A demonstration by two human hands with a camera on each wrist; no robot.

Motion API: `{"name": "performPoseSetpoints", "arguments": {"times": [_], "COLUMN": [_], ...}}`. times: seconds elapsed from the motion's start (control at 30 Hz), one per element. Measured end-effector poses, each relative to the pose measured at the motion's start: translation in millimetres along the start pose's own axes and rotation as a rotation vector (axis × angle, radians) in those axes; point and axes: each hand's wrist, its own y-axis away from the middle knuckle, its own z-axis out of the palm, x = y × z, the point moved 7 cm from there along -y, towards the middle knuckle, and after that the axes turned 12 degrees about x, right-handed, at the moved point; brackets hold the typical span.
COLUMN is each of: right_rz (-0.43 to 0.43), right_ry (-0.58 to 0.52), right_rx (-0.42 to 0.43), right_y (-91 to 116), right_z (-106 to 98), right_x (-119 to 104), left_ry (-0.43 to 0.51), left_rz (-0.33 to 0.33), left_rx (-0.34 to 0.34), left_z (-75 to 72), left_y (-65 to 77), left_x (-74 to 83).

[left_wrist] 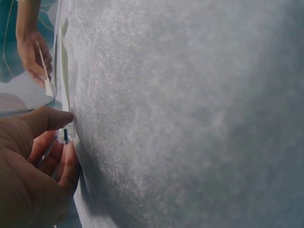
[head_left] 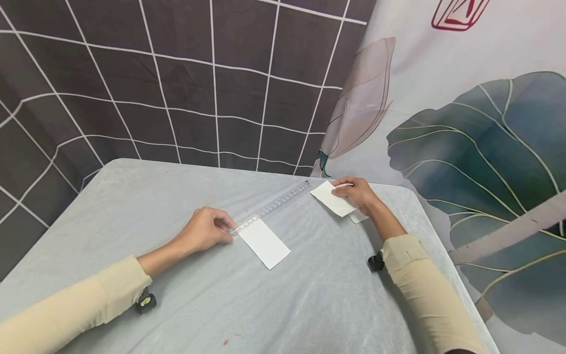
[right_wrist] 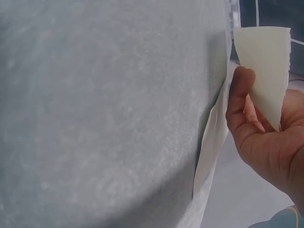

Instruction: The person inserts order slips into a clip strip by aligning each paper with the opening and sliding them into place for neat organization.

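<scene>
My left hand (head_left: 207, 229) pinches the near end of a clear plastic ruler (head_left: 283, 199) between thumb and fingers. The ruler lies slantwise over the table toward the back. A white paper rectangle (head_left: 265, 243) lies flat, its upper edge at the ruler. In the left wrist view the ruler's end (left_wrist: 65, 135) shows between thumb and fingers. My right hand (head_left: 357, 192) grips a piece of white paper (head_left: 333, 199) at the back right, raised and tilted; its side looks rough and torn in the right wrist view (right_wrist: 266, 66). Another paper piece (head_left: 357, 216) lies partly hidden beneath.
A pale grey cloth covers the table (head_left: 177, 305). Behind it hangs a dark curtain with a white grid (head_left: 185, 83), and at the right a cloth with large leaves (head_left: 486, 157). Small black cameras (head_left: 146, 301) sit at both cuffs.
</scene>
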Motion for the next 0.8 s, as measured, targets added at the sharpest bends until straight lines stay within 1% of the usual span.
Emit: {"name": "performPoseSetpoints", "arguments": {"times": [0.07,0.17,0.3,0.4,0.5,0.6,0.63,0.73,0.8], "right_rz": [0.000,-0.008,-0.014,-0.018,-0.024,-0.028,-0.029,-0.030,-0.032], "right_ry": [0.000,0.000,-0.001,-0.001,0.000,0.000,0.001,0.000,0.004], "right_rx": [-0.004,-0.006,-0.004,-0.005,-0.005,-0.003,-0.004,-0.004,-0.003], "right_y": [0.0,0.5,0.8,-0.2,-1.4,-2.7,-2.8,-4.4,-4.6], "right_z": [0.7,1.9,3.0,4.9,6.5,7.8,8.0,9.6,9.9], "right_x": [-1.3,-3.3,-4.2,-4.5,-4.8,-5.2,-5.3,-5.2,-5.1], "left_ry": [-0.011,-0.017,-0.036,-0.045,-0.015,0.027,0.034,0.022,-0.002], "left_rz": [-0.020,0.004,0.018,0.010,0.046,0.065,0.071,0.062,0.057], "left_rx": [-0.002,0.007,0.008,0.007,0.021,0.024,0.029,0.028,0.034], "left_z": [-0.1,6.5,17.8,19.4,16.2,11.5,10.5,9.2,9.8], "left_y": [0.2,-5.4,-16.1,-18.3,-14.7,-9.4,-8.4,-7.5,-8.5], "left_x": [0.8,-17.1,-51.4,-56.9,-47.1,-32.9,-30.5,-27.8,-30.3]}}
